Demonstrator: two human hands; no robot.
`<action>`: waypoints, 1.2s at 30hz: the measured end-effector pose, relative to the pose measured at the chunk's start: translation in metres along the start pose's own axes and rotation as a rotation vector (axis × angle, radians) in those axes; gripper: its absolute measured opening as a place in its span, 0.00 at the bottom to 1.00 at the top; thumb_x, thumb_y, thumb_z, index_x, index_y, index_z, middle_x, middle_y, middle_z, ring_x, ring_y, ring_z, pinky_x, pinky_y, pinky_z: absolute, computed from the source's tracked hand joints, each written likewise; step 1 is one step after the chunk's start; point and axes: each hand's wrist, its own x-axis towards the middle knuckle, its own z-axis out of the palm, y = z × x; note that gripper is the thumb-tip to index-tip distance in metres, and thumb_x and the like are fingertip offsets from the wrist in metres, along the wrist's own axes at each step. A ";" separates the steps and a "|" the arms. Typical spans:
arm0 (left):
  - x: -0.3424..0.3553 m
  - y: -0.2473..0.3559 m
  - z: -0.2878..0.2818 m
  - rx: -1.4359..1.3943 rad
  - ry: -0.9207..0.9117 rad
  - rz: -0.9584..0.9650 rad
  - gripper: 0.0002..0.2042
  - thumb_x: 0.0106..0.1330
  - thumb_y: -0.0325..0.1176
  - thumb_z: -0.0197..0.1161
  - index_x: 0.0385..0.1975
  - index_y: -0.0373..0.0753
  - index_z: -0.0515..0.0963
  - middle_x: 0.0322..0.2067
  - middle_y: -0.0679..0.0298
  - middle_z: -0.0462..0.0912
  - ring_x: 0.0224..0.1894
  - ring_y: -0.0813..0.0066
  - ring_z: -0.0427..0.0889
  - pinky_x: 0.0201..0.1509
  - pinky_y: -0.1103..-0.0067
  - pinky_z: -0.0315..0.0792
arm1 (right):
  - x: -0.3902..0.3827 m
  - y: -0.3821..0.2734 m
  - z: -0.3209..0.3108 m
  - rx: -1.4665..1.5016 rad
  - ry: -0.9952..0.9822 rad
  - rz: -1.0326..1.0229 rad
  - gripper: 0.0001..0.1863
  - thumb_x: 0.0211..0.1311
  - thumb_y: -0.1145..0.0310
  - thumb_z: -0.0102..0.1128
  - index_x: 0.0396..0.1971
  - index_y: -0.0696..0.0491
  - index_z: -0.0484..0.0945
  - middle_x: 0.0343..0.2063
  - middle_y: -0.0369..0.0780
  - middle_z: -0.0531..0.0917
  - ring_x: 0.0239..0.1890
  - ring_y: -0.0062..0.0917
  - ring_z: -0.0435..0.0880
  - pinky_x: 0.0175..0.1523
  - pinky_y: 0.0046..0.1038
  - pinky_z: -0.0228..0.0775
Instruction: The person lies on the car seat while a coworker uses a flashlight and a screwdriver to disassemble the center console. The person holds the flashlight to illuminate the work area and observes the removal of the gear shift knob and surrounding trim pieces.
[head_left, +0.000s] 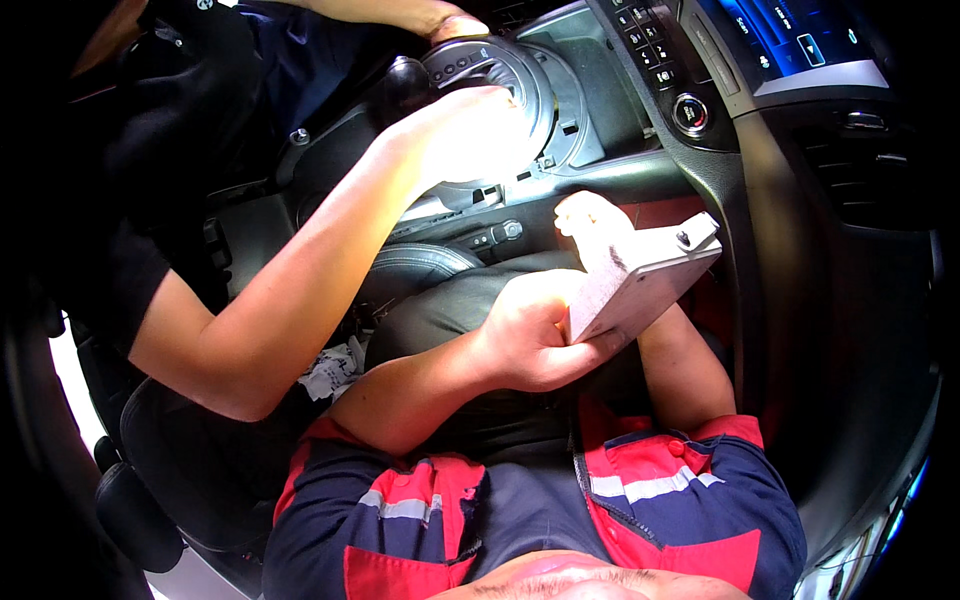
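Two co-worker's arms [275, 295] are spanning the cabin beside a black seat [200, 450], their hands resting at brightly lit console trim [545, 105]. Near the middle, the person's left hand [540, 330] is closing firmly round the lower left edge of a flat grey device [640, 290], which is tilting above the lap [430, 325]. Just beyond, the right hand [592, 218] is showing curled fingers; I cannot tell what it is holding. Rightward, a dark dashboard [770, 200] is carrying a lit blue screen [800, 40].

Flat slab [655, 285] is showing pale grey — near jacket [735, 510] is combining navy, red, silver-grey bands [655, 487]. Co-worker's sleeve [115, 285], left, is showing black; screen [795, 35], far right, is glowing blue — far gear knob [405, 85] is gleaming black.
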 end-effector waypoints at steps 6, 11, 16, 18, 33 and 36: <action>0.002 0.002 0.001 -0.004 0.008 0.008 0.04 0.57 0.23 0.62 0.31 0.33 0.79 0.31 0.58 0.81 0.33 0.71 0.80 0.40 0.77 0.72 | 0.000 0.001 0.001 -0.079 -0.001 -0.066 0.11 0.73 0.67 0.39 0.47 0.55 0.68 0.37 0.36 0.72 0.40 0.18 0.72 0.49 0.20 0.67; 0.000 -0.001 0.002 -0.022 0.021 -0.014 0.04 0.57 0.23 0.63 0.31 0.33 0.78 0.30 0.59 0.81 0.32 0.72 0.80 0.39 0.77 0.73 | 0.003 0.003 0.003 0.332 0.177 0.110 0.05 0.63 0.74 0.54 0.36 0.58 0.76 0.30 0.35 0.77 0.34 0.17 0.74 0.41 0.21 0.69; 0.000 -0.007 0.005 -0.022 0.061 0.029 0.06 0.56 0.28 0.67 0.30 0.36 0.78 0.25 0.60 0.80 0.28 0.71 0.80 0.34 0.78 0.73 | 0.001 -0.007 0.005 -0.230 0.062 -0.099 0.10 0.69 0.70 0.44 0.45 0.56 0.70 0.36 0.36 0.74 0.40 0.19 0.74 0.48 0.20 0.68; 0.000 -0.006 0.005 -0.028 0.062 0.030 0.06 0.56 0.27 0.67 0.30 0.36 0.78 0.26 0.60 0.80 0.28 0.71 0.80 0.34 0.78 0.73 | 0.000 -0.002 0.002 -0.412 0.059 -0.160 0.11 0.70 0.69 0.43 0.46 0.56 0.70 0.37 0.37 0.73 0.42 0.20 0.74 0.49 0.21 0.68; 0.001 0.000 0.001 -0.057 -0.013 -0.025 0.05 0.58 0.23 0.60 0.34 0.32 0.79 0.34 0.58 0.81 0.37 0.72 0.80 0.43 0.77 0.72 | 0.006 0.008 0.005 -0.156 0.205 -0.129 0.06 0.66 0.71 0.54 0.35 0.57 0.76 0.29 0.34 0.78 0.33 0.16 0.74 0.40 0.20 0.69; 0.001 -0.001 0.002 -0.042 -0.006 -0.024 0.05 0.58 0.23 0.61 0.33 0.32 0.79 0.33 0.58 0.81 0.36 0.72 0.80 0.43 0.77 0.72 | 0.006 0.006 0.004 -0.239 0.198 -0.169 0.06 0.66 0.71 0.54 0.35 0.57 0.77 0.29 0.35 0.78 0.33 0.16 0.75 0.41 0.21 0.70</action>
